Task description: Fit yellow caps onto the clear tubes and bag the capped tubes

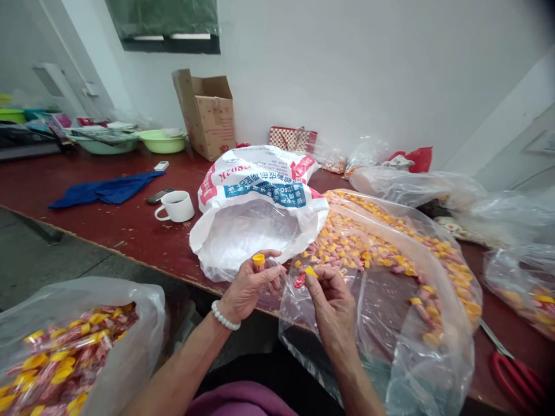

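Observation:
My left hand (245,289), with a white bead bracelet (225,316) at its wrist, is closed around a small yellow-capped tube (259,263) standing cap up. Between thumb and fingers, my right hand (333,300) pinches a small piece with a yellow top (310,272) and a red printed part (299,281). Just beyond my left hand gapes a white printed sack (260,231) lined with clear plastic. Under and beyond my right hand spreads a clear plastic bag (385,323) holding many yellow-capped pink pieces (347,231).
At lower left, a translucent bag (147,323) holds many filled yellow-capped tubes (65,352). On the dark red table (108,222) are a white mug (177,207), a blue cloth (108,189), a cardboard box (214,124), and red-handled scissors (514,375) at right.

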Available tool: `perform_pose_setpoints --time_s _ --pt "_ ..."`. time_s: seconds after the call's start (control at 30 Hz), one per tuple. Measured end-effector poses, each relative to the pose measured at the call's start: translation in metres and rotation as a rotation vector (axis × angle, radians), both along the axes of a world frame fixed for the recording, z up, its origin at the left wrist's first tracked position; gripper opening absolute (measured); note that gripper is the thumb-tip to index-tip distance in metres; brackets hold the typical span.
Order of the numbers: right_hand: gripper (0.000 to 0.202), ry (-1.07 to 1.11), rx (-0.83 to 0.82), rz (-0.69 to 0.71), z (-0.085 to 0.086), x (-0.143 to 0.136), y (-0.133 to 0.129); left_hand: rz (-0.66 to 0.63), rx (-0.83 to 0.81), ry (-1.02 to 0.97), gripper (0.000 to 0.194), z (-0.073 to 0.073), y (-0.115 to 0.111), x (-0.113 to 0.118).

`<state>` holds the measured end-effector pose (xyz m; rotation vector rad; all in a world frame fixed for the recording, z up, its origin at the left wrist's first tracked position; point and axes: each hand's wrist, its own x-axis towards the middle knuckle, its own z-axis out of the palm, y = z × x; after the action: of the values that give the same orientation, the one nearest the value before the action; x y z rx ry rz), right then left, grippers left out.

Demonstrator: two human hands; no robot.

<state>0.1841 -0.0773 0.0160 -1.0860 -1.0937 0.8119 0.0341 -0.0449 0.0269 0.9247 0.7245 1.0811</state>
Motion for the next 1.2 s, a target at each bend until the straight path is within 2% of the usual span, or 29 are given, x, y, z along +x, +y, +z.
perform_pose_setpoints --time_s 0.07,0.17,0.3,0.37,0.43,0.47,0.53,0.63,0.7,0.8,0.87,0.97,1.03,1.1,1.13,1.2 --pt "0.020 0.004 0.018 -0.031 -0.005 -0.003 -0.007 0.015 -0.154 -0.141 0.035 -0.002 -0.004 0.000" --pt "0.021 -0.009 0.047 -0.105 -0.011 -0.007 -0.009 -0.045 -0.326 -0.258 0.031 -0.008 -0.010 0.002" --pt "0.018 -0.102 0.043 -0.065 -0.011 -0.005 -0.007 -0.187 -0.256 -0.196 0.019 -0.012 -0.026 0.008" --pt "0.016 -0.226 0.051 -0.007 -0.010 -0.001 -0.009 -0.261 -0.215 -0.161 0.020 -0.012 -0.031 0.010" --pt "0.016 -0.425 0.092 0.056 -0.008 0.003 -0.012 -0.272 -0.215 -0.149 0.023 -0.011 -0.033 0.009" --pt "0.018 -0.537 0.132 0.086 -0.008 0.005 -0.014 -0.255 -0.221 -0.145 0.024 -0.011 -0.033 0.009" --pt "0.040 -0.718 0.227 0.130 -0.010 0.006 -0.016 -0.220 -0.235 -0.135 0.025 -0.012 -0.030 0.007" --pt "0.067 -0.861 0.303 0.151 -0.016 0.004 -0.016 -0.201 -0.269 -0.118 0.028 -0.016 -0.029 0.005" --pt "0.065 -0.893 0.286 0.139 -0.018 0.001 -0.016 -0.191 -0.280 -0.107 0.029 -0.018 -0.030 0.005" --pt "0.046 -0.929 0.250 0.111 -0.019 -0.005 -0.018 -0.147 -0.265 -0.054 0.025 -0.017 -0.035 0.007" --pt "0.041 -0.979 0.232 0.109 -0.018 -0.009 -0.020 -0.093 -0.259 -0.018 0.022 -0.017 -0.037 0.008" --pt "0.053 -1.005 0.185 0.133 -0.018 -0.012 -0.025 -0.035 -0.303 -0.021 0.022 -0.018 -0.034 0.012" --pt "0.067 -0.926 0.196 0.159 -0.019 -0.011 -0.029 -0.020 -0.365 -0.044 0.020 -0.020 -0.030 0.014" --pt "0.078 -0.797 0.223 0.153 -0.020 -0.001 -0.032 -0.010 -0.401 -0.061 0.016 -0.022 -0.026 0.016" --pt "0.077 -0.744 0.216 0.123 -0.020 0.009 -0.032 -0.020 -0.404 -0.065 0.014 -0.022 -0.025 0.016" --pt "0.059 -0.728 0.136 -0.029 -0.022 0.041 -0.030 -0.068 -0.416 -0.072 0.011 -0.021 -0.022 0.014"
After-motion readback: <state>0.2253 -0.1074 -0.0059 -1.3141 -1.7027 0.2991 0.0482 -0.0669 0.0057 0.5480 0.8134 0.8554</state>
